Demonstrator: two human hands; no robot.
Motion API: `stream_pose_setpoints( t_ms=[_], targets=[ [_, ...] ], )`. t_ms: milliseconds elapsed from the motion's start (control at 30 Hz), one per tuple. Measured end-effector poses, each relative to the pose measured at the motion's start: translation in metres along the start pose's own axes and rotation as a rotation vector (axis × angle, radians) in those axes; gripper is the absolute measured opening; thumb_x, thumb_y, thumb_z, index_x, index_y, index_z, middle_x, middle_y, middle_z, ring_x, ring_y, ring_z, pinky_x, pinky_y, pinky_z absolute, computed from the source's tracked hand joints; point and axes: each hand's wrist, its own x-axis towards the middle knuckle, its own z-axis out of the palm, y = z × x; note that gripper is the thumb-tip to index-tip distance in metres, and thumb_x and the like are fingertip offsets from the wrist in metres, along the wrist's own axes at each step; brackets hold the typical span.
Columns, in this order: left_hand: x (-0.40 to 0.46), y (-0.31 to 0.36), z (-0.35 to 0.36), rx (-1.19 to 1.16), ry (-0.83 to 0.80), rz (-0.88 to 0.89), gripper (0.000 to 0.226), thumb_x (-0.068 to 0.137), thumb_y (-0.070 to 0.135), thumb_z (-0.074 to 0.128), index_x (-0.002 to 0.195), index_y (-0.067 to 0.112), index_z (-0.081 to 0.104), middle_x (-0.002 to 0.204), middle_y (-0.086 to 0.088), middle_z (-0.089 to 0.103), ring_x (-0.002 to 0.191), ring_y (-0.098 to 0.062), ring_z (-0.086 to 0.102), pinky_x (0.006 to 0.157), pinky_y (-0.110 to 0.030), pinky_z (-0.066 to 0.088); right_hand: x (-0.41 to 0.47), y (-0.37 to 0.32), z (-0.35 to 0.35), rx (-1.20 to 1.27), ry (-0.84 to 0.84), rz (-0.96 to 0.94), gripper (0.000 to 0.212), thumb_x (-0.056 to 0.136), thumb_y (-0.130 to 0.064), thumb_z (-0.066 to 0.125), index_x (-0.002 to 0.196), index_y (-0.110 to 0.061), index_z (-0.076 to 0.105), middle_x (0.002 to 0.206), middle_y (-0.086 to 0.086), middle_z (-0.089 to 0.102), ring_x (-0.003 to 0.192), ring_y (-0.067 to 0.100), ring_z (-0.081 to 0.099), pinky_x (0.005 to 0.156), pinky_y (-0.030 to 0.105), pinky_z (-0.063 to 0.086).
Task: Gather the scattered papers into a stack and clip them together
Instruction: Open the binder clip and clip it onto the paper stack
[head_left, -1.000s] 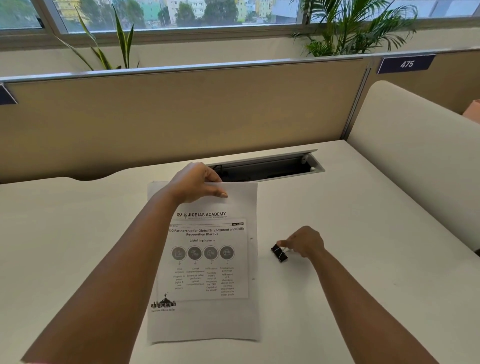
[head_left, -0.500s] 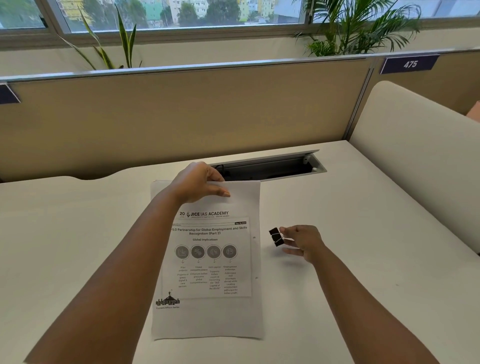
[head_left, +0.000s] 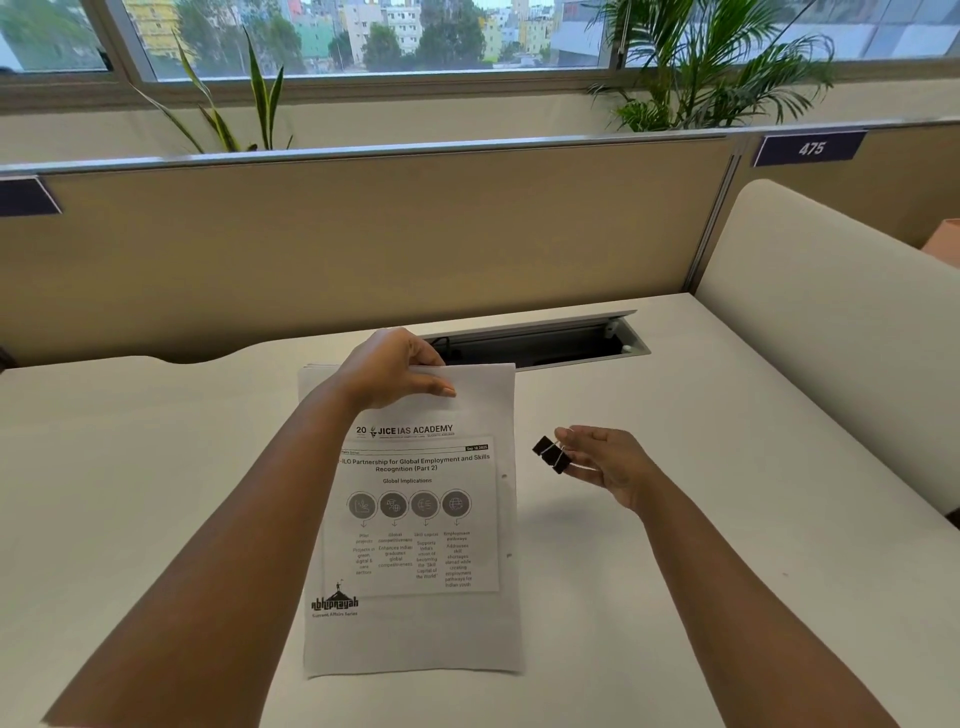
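A stack of white printed papers (head_left: 415, 519) lies on the white desk (head_left: 156, 493), its top sheet showing a heading and several round icons. My left hand (head_left: 395, 371) grips the stack's far edge, thumb on top and fingers underneath, lifting that edge a little. To the right of the stack, my right hand (head_left: 605, 457) holds a black binder clip (head_left: 550, 453) by its wire handles, above the desk surface and apart from the papers.
An open cable tray slot (head_left: 535, 343) is set in the desk just behind the papers. A tan partition (head_left: 363, 244) closes the back, a cream divider (head_left: 831, 338) the right side. Plants stand behind the partition.
My right hand has picked the binder clip up off the desk and raised it, turning palm-up. My left hand keeps its hold on the stack's far edge.
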Motion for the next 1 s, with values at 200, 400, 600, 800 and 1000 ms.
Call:
stream_pose_setpoints(
  t_ms=[200, 400, 600, 800, 1000],
  targets=[
    [-0.002, 0.002, -0.001, 0.007, 0.009, 0.008, 0.015, 0.067, 0.028, 0.080, 0.076, 0.016, 0.074, 0.074, -0.004, 0.068, 0.070, -0.016, 0.054, 0.076, -0.037, 0.050, -0.008, -0.006, 0.000, -0.097, -0.038, -0.042, 0.024, 0.081, -0.007, 0.068, 0.100, 0.007, 0.065, 0.103, 0.016, 0.064, 0.081, 0.018, 0.065, 0.065, 0.017, 0.058],
    [-0.003, 0.001, 0.000, 0.024, 0.008, 0.017, 0.013, 0.068, 0.028, 0.079, 0.074, 0.017, 0.073, 0.075, -0.004, 0.070, 0.070, -0.017, 0.056, 0.075, -0.036, 0.049, -0.010, -0.011, 0.005, -0.321, 0.026, -0.147, 0.038, 0.074, -0.007, 0.075, 0.110, 0.002, 0.066, 0.098, 0.009, 0.065, 0.081, 0.013, 0.062, 0.061, 0.017, 0.047],
    [-0.004, 0.002, 0.000, 0.017, 0.007, 0.009, 0.016, 0.068, 0.027, 0.079, 0.074, 0.014, 0.073, 0.061, 0.013, 0.060, 0.063, -0.013, 0.051, 0.069, -0.029, 0.043, -0.012, -0.019, 0.006, -0.408, 0.096, -0.292, 0.022, 0.066, -0.004, 0.081, 0.085, -0.006, 0.070, 0.073, 0.003, 0.064, 0.077, 0.020, 0.063, 0.078, 0.029, 0.056],
    [-0.005, 0.002, 0.001, 0.025, 0.015, 0.011, 0.018, 0.068, 0.027, 0.079, 0.078, 0.013, 0.074, 0.070, 0.001, 0.065, 0.069, -0.017, 0.054, 0.074, -0.036, 0.049, -0.025, -0.070, 0.014, -0.307, 0.100, -0.476, 0.015, 0.068, 0.001, 0.077, 0.080, -0.003, 0.068, 0.069, 0.003, 0.066, 0.062, 0.012, 0.066, 0.067, 0.020, 0.057],
    [-0.006, 0.007, 0.002, 0.040, 0.028, 0.008, 0.020, 0.069, 0.029, 0.079, 0.081, 0.013, 0.075, 0.074, 0.001, 0.067, 0.072, -0.017, 0.056, 0.075, -0.034, 0.049, -0.050, -0.135, 0.045, -0.454, -0.093, -0.632, 0.019, 0.067, 0.002, 0.078, 0.066, -0.009, 0.063, 0.064, 0.003, 0.063, 0.052, 0.006, 0.061, 0.062, 0.020, 0.058]
  ],
)
